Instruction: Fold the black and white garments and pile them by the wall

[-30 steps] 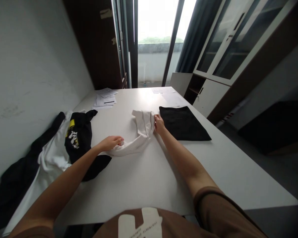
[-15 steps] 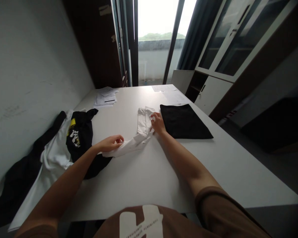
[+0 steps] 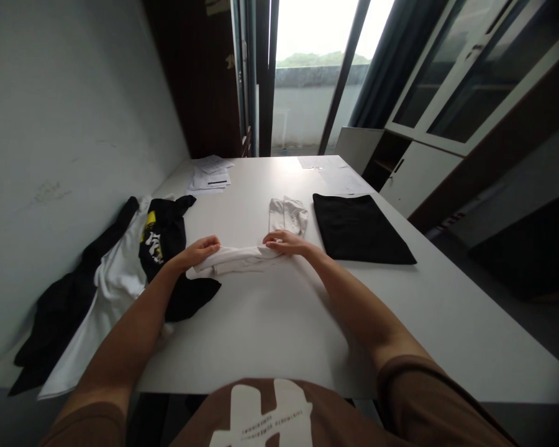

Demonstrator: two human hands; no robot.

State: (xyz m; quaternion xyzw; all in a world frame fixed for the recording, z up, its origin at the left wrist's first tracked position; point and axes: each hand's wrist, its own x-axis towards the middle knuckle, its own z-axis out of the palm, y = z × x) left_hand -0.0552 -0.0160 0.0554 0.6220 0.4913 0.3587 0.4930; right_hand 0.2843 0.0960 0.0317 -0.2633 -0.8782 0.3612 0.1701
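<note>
A white garment point(image 3: 242, 257) lies bunched in a long strip on the white table point(image 3: 270, 323), one end bent away toward the window. My left hand point(image 3: 200, 251) is closed on the strip's left end. My right hand point(image 3: 284, 242) pinches the cloth at the bend, fingers pressed onto it. A folded black garment point(image 3: 361, 226) lies flat just right of my right hand.
A heap of black and white clothes point(image 3: 121, 273), one with yellow and white print, lies at the table's left edge by the wall. Papers point(image 3: 209, 177) lie at the far left, more sheets point(image 3: 335, 177) at the far right. A cabinet point(image 3: 419, 155) stands to the right.
My right hand slid back toward me along the white garment, from its far end to the bend. The left hand stayed on its end, and the strip between them now lies straighter.
</note>
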